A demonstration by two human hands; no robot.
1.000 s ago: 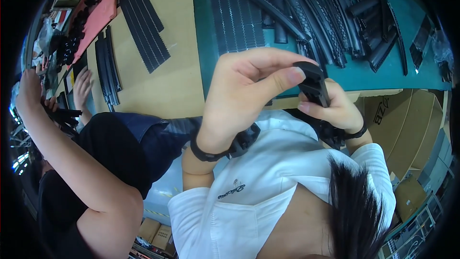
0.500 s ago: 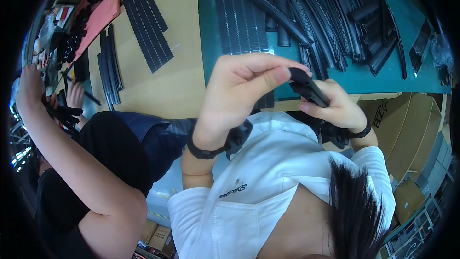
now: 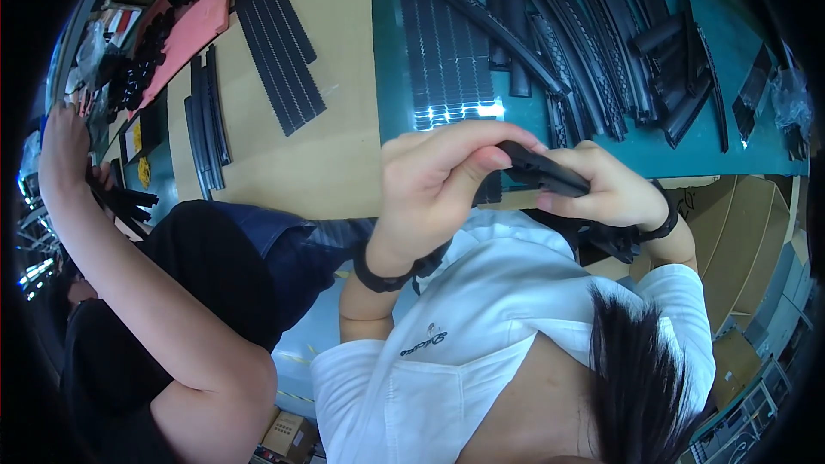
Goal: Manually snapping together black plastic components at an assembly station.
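Note:
Both my hands grip one short black strip-like piece (image 3: 550, 174) above the near edge of the bench. My left hand (image 3: 445, 174) pinches its left end between thumb and fingers. My right hand (image 3: 612, 185) is closed round the right end, thumb below. The piece looks dark and slightly bent, and its ends are hidden by my fingers. Beyond my hands lies a flat black sheet with wavy lines (image 3: 443, 43). Right of that sheet, long black curved strips (image 3: 584, 51) lie in a heap.
A brown board (image 3: 344, 77) carries another lined black sheet (image 3: 279, 51) and several narrow black strips (image 3: 206, 129). At the left, a co-worker's arm (image 3: 129, 266) reaches over black pieces near a pink sheet (image 3: 193, 34). A cardboard box (image 3: 739, 241) stands at the right.
The black piece has swung from a steep slant to nearly level. My left hand has moved slightly lower; both hands keep hold of the piece.

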